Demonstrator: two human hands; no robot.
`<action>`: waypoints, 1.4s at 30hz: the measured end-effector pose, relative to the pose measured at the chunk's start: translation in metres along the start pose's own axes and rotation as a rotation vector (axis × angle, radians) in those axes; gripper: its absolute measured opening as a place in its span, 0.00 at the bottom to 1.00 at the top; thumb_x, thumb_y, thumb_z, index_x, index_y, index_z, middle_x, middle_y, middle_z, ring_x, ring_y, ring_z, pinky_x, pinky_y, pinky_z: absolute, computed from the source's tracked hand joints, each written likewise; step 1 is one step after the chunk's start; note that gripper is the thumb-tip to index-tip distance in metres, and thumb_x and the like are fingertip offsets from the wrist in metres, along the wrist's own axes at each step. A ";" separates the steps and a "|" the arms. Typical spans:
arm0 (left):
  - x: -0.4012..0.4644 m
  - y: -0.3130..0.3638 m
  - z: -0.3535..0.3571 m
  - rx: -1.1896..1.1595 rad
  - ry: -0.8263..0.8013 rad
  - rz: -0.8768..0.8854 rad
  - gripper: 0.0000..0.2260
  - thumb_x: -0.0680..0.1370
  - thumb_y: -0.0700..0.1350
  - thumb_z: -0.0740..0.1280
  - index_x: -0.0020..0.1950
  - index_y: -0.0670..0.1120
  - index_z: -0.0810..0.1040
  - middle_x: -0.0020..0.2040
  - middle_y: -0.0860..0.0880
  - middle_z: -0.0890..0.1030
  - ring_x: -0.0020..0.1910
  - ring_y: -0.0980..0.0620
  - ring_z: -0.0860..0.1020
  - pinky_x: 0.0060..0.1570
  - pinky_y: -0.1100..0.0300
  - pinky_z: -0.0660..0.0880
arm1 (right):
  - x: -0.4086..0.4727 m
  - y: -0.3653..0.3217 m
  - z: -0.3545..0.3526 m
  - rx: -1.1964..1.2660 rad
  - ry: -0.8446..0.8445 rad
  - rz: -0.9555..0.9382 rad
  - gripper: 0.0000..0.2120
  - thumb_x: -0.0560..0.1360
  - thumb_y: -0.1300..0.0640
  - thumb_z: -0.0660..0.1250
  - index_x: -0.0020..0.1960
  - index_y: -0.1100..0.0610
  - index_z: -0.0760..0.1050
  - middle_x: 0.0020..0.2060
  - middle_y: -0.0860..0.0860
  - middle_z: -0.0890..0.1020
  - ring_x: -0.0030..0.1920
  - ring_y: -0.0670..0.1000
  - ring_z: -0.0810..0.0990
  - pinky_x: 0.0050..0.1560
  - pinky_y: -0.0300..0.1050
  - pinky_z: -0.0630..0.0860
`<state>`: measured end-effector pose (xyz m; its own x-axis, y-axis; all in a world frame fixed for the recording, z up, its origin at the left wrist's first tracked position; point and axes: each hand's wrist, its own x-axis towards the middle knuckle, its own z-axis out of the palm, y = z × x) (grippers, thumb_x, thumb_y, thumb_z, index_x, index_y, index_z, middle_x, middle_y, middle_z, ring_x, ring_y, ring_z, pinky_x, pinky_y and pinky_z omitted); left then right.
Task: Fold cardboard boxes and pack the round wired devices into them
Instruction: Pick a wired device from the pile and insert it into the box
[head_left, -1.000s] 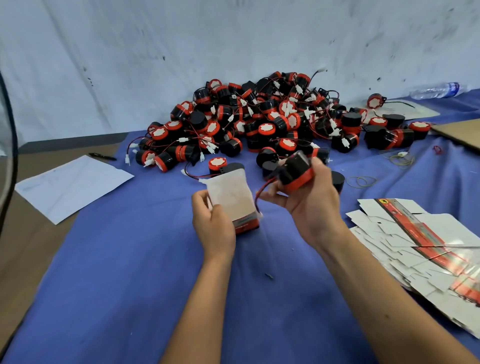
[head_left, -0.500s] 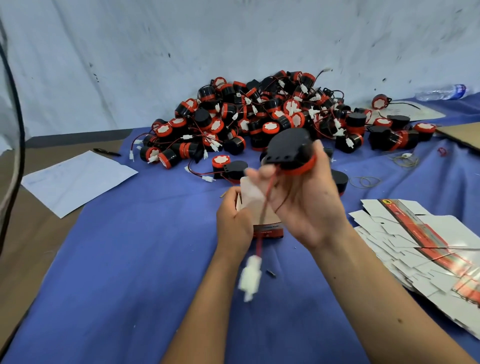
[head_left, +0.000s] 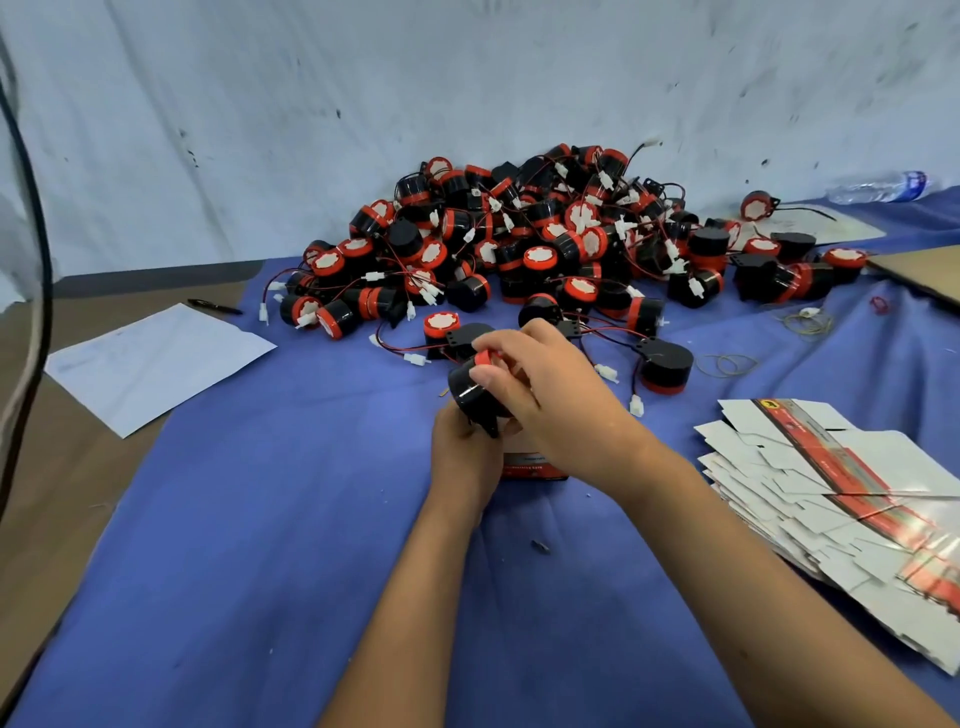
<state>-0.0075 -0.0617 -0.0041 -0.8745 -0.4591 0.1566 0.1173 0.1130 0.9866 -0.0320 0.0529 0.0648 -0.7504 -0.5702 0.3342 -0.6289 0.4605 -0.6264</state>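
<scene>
My right hand (head_left: 550, 395) grips a round black device with a red rim (head_left: 475, 395) and holds it tilted over the top of a small folded cardboard box (head_left: 530, 465). My left hand (head_left: 465, 457) holds the box from its left side on the blue cloth. Most of the box is hidden behind both hands; only its red-striped lower front shows. The device's wire is hidden. A large pile of the same black-and-red wired devices (head_left: 545, 249) lies behind the hands against the wall.
A stack of flat unfolded box blanks (head_left: 841, 499) lies at the right. One loose device (head_left: 667, 366) sits just right of my hands. White paper (head_left: 156, 364) and a pen (head_left: 215, 307) lie at the left. Rubber bands (head_left: 727, 364) and a water bottle (head_left: 883, 188) are far right.
My right hand has brought the device down from above the box onto the box's top, turning it. The dangling wire and white plug are no longer visible. My left hand stays on the box.
</scene>
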 end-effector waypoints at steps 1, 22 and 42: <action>0.001 -0.001 -0.001 -0.012 -0.003 0.000 0.16 0.79 0.35 0.63 0.44 0.55 0.84 0.42 0.51 0.87 0.45 0.49 0.84 0.41 0.53 0.81 | -0.001 0.002 -0.003 -0.037 -0.011 0.009 0.18 0.83 0.47 0.62 0.70 0.52 0.73 0.55 0.50 0.69 0.52 0.51 0.72 0.54 0.41 0.68; -0.003 0.003 -0.006 -0.208 -0.056 -0.118 0.19 0.75 0.31 0.56 0.44 0.46 0.85 0.41 0.45 0.84 0.40 0.49 0.79 0.40 0.54 0.76 | 0.004 -0.025 -0.018 -0.562 -0.249 0.166 0.18 0.78 0.54 0.71 0.40 0.54 0.62 0.34 0.49 0.67 0.39 0.53 0.69 0.31 0.45 0.60; -0.004 -0.001 0.004 0.048 -0.048 0.045 0.09 0.77 0.32 0.68 0.45 0.46 0.80 0.38 0.56 0.83 0.36 0.60 0.79 0.36 0.65 0.76 | -0.024 -0.029 -0.045 -0.765 -0.122 0.322 0.08 0.76 0.60 0.66 0.54 0.54 0.71 0.45 0.52 0.71 0.50 0.60 0.75 0.40 0.48 0.66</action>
<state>-0.0056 -0.0563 -0.0059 -0.8905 -0.4101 0.1971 0.1351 0.1751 0.9752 -0.0051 0.0837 0.1061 -0.9173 -0.3813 0.1146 -0.3851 0.9228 -0.0127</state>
